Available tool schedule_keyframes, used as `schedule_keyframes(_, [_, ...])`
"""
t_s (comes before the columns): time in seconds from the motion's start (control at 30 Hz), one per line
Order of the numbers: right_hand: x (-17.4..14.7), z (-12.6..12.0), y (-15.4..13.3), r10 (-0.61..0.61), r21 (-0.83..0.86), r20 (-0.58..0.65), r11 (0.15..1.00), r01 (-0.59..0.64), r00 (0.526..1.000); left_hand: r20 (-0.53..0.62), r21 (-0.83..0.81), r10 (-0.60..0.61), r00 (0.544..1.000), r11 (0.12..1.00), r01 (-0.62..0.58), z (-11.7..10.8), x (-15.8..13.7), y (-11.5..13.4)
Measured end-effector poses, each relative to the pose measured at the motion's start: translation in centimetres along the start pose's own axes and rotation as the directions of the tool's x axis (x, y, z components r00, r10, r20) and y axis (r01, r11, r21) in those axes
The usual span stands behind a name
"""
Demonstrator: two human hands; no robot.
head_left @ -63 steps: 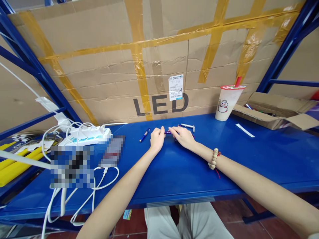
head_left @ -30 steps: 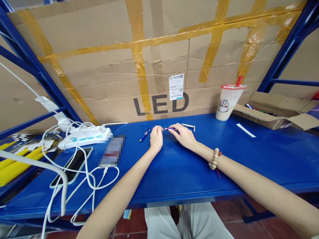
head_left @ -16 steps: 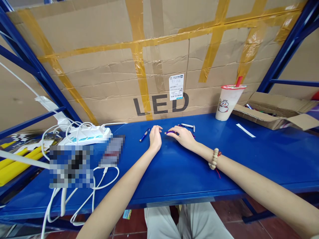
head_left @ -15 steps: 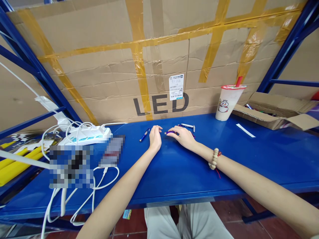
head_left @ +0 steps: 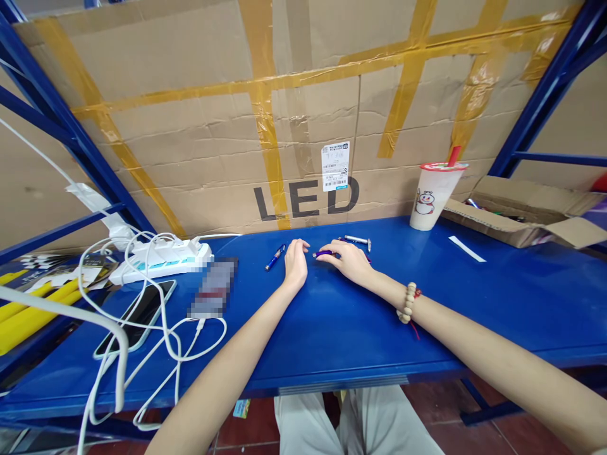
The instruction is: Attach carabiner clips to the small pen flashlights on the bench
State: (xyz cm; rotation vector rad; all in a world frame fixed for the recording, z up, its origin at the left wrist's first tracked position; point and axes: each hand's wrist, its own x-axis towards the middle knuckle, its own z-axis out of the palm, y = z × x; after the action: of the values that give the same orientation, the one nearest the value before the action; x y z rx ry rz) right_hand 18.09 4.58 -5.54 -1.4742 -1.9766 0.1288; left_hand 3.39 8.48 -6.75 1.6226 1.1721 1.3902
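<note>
My left hand rests on its edge on the blue table, fingers stretched and slightly curved, holding nothing. Just left of it lies a short blue and silver pen-like piece. My right hand is closed low over the table, with a purple pen-like piece between thumb and fingers; only its tip end shows. Behind the right hand lies a silver pen-like piece with a clip-like end. Something purple partly shows beside the right hand, mostly hidden by it.
A drink cup with a red straw stands at the back right, near an open cardboard box and a white strip. On the left are a power strip, white cables, a phone and a blurred-out dark device. Taped cardboard backs the table.
Both hands and the pieces near them have stayed practically still. The phone at the left, pixelated before, now shows plainly.
</note>
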Motion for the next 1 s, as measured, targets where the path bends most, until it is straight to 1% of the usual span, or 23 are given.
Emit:
schedule_keyframes(0.1, [0.0,-0.02,0.0,-0.015,-0.002,0.008,1.0,0.015,1.0,-0.003,0.003,0.002,1.0,1.0,-0.002,0.01,0.0,0.02])
schedule_keyframes(0.47, [-0.16,-0.07,-0.24,0.005,0.006,0.004,1.0,-0.005,1.0,-0.004,0.003,0.026,1.0,1.0,-0.026,0.09,-0.06,-0.06])
schedule_keyframes(0.57, [-0.2,-0.17,-0.24,-0.013,0.012,0.004,1.0,0.013,1.0,0.001,0.003,0.033,0.999,0.999,-0.033,0.05,-0.07,-0.04])
schedule_keyframes(0.63, [-0.23,-0.23,-0.28,-0.023,0.019,0.002,1.0,0.023,1.0,0.005,0.004,0.031,0.999,0.999,-0.032,0.03,-0.07,0.0])
schedule_keyframes(0.8, [-0.25,-0.25,-0.34,0.001,0.017,0.002,1.0,-0.001,1.0,0.007,0.009,0.015,1.0,1.0,-0.015,0.03,-0.04,0.15])
schedule_keyframes(1.0, [-0.24,-0.26,-0.32,-0.013,0.019,0.001,1.0,0.013,1.0,0.01,0.016,0.016,1.0,1.0,-0.016,0.04,-0.1,0.24])
